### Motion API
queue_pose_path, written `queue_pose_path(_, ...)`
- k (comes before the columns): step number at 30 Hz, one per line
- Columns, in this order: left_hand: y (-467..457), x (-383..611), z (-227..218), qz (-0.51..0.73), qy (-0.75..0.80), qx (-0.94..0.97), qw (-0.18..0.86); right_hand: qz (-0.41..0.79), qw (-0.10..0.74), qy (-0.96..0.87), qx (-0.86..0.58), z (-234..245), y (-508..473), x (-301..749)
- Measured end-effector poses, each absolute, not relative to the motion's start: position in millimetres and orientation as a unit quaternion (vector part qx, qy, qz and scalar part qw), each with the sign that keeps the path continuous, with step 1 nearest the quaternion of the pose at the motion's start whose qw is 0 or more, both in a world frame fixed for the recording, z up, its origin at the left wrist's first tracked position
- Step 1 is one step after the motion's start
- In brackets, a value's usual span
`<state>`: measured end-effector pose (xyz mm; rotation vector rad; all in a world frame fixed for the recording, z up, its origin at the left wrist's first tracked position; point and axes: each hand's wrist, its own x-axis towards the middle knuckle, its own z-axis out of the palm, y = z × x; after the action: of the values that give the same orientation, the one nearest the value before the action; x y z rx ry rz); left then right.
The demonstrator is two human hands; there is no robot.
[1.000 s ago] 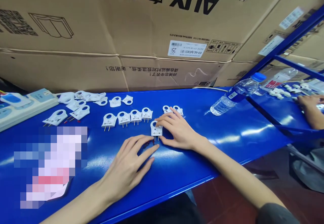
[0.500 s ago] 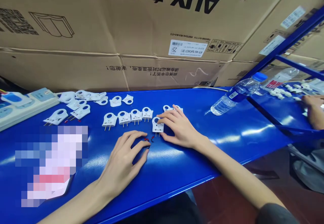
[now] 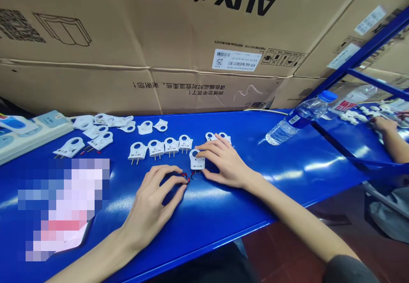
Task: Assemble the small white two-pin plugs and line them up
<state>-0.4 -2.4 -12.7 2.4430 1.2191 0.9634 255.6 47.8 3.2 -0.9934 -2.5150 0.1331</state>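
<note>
Head view, going left to right. At the far left, a white power strip [image 3: 32, 134] on the edge of a blue table [image 3: 243, 206]. Just near it, a blurred patch, too blurry to name. Next, a heap of white plug bodies [image 3: 110, 121], most with no prongs showing, and a few plugs with thin prongs lying close by. Then a neat row of four pronged plugs [image 3: 162, 145], looking done. Near the row, the left hand [image 3: 150, 204], arm coming in from the near left, fingers curled, tips at tiny red bits [image 3: 184, 176]. Gripping or just touching? No way to tell. Just beside, one white plug [image 3: 197, 160], under the right hand [image 3: 225, 161], fingers spread and resting on top, not closed. Behind those fingers, two more plugs [image 3: 217, 137]. Further right, a water bottle [image 3: 295, 119] lying down. At the far right, small white parts [image 3: 351, 118] and another person's hand [image 3: 384, 124].
</note>
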Motion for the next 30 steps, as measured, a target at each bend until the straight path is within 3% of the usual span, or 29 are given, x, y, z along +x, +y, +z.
queue_pose_path(11,1.0,0.0,-4.4,0.408,0.427,0.797,0.125,0.039,0.327,-0.907,-0.264,-0.9,39.0,240.2)
queue_pose_path(23,0.5,1.3,-2.6,0.438,0.429,0.779,0.131,0.024,0.285,-0.919,-0.270,-4.0,36.0,238.6)
queue_pose_path(30,0.1,2.2,-3.4,0.443,0.431,0.775,0.133,0.006,0.314,-0.913,-0.259,-3.1,35.2,236.6)
